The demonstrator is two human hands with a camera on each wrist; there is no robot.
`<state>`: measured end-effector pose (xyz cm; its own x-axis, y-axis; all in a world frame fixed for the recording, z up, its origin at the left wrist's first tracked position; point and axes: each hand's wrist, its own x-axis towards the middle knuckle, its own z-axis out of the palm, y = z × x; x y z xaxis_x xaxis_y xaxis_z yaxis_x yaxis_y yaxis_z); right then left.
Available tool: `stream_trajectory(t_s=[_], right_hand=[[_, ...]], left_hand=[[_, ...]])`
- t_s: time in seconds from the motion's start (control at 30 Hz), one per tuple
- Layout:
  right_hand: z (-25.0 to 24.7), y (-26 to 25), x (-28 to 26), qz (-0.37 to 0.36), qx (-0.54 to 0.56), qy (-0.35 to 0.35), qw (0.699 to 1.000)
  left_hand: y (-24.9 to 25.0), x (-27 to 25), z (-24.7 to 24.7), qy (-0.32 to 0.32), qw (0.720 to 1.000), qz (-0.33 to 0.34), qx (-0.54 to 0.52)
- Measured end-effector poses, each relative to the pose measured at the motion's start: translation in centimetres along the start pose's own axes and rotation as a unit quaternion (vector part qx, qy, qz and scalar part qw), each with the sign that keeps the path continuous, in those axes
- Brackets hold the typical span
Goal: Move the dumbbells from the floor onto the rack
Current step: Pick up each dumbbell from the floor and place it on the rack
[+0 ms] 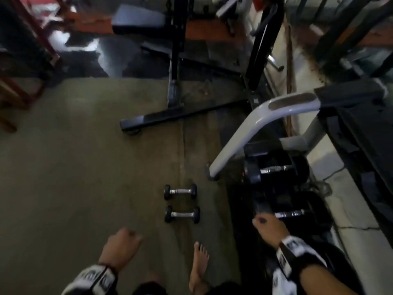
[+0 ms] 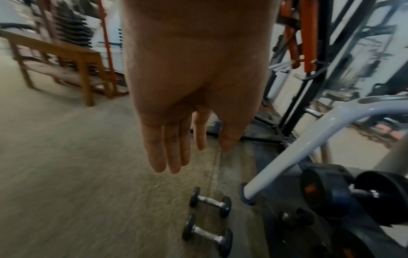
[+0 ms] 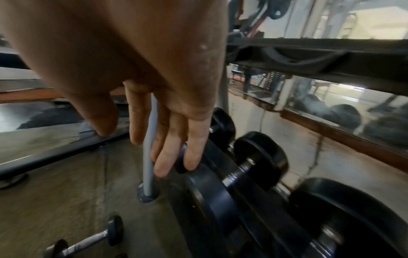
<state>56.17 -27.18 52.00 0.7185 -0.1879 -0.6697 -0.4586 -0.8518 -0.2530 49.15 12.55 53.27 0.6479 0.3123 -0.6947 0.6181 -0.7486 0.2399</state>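
Two small black dumbbells with chrome handles lie side by side on the floor, the far one (image 1: 180, 191) (image 2: 210, 202) and the near one (image 1: 182, 214) (image 2: 207, 237). To their right stands the low rack (image 1: 251, 173), holding a large black dumbbell (image 1: 276, 167) and a second one (image 1: 290, 213) (image 3: 240, 172). My left hand (image 1: 121, 244) (image 2: 176, 139) hangs empty above the floor with straight, relaxed fingers. My right hand (image 1: 269, 227) (image 3: 167, 139) reaches over the near racked dumbbell, fingers extended, holding nothing.
A grey curved frame tube (image 1: 240, 133) rises from the floor beside the rack. A black bench frame (image 1: 176, 111) stands ahead and a wooden bench (image 2: 57, 57) at the left. My bare foot (image 1: 200, 265) is just behind the floor dumbbells. A mirrored wall runs at the right.
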Motion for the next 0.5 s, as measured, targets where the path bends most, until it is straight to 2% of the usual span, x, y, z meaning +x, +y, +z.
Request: stream_trajectory(t_s=[0.1,0.2,0.37,0.5], right_hand=[[0.6,-3.6,2.9,-0.023,-0.009,0.007,1.000],[2.9,-6.3,5.5,-0.012,-0.022,-0.015,1.000],[10.9,-8.0,12.3,0.026,-0.033,-0.070,0.997],[18.9,-8.3,19.0,0.046,-0.036,-0.098,0.993]], left_hand=[[3.9,3.9,-0.1,-0.008,0.999,0.043,-0.009],[5.6,8.6,1.1,-0.034,0.999,0.040,-0.007],[5.8,18.7,5.9,-0.091,0.995,0.035,0.013],[3.5,27.4,11.5,-0.133,0.989,0.022,0.053]])
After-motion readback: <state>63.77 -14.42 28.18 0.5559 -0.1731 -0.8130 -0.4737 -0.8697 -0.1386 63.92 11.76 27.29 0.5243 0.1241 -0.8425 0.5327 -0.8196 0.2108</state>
